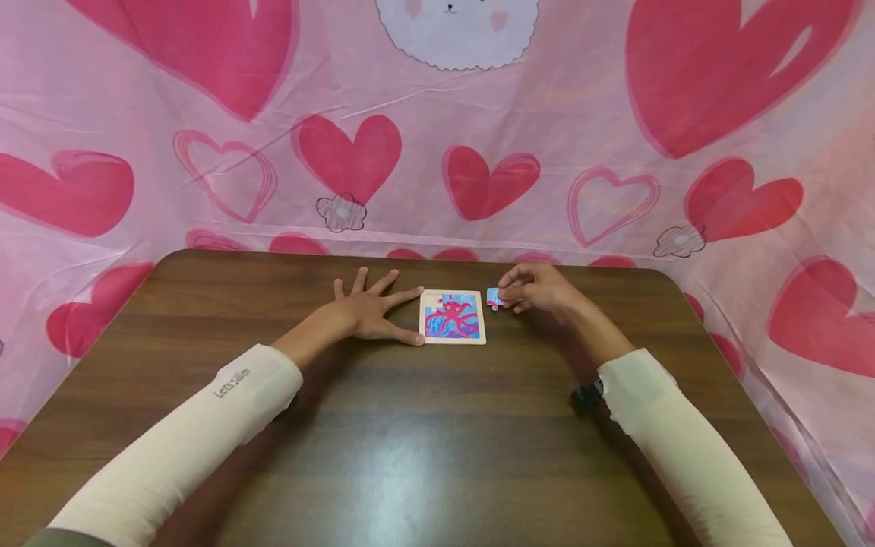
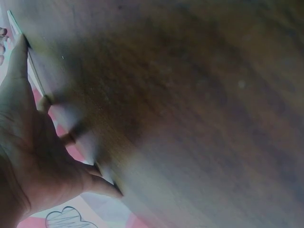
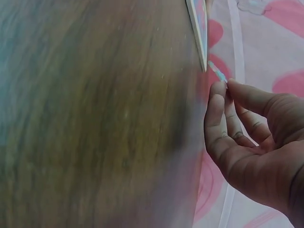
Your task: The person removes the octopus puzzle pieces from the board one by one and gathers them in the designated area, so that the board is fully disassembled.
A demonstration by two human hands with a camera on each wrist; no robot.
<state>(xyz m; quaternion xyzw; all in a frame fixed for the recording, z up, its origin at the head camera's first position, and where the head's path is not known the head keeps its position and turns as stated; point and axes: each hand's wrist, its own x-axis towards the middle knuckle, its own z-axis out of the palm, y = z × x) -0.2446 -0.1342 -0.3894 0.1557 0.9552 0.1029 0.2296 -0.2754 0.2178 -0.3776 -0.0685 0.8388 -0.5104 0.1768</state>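
Observation:
A square puzzle board (image 1: 452, 340) with a pale frame lies on the table, showing a pink octopus on blue. Its upper left corner shows bare pale wood. My left hand (image 1: 369, 313) is spread flat on the table, thumb and index fingertip touching the board's left edge. Just right of the board, my right hand (image 1: 536, 290) pinches a blue and pink puzzle piece (image 1: 494, 297) between thumb and fingers. In the right wrist view the piece (image 3: 217, 71) is seen edge-on at the fingertips of the right hand (image 3: 256, 128), near the board's corner (image 3: 203, 57).
The brown wooden table (image 1: 410, 425) extends toward me from the board. Behind its far edge hangs a pink cloth (image 1: 424, 106) with hearts, which also runs along both sides.

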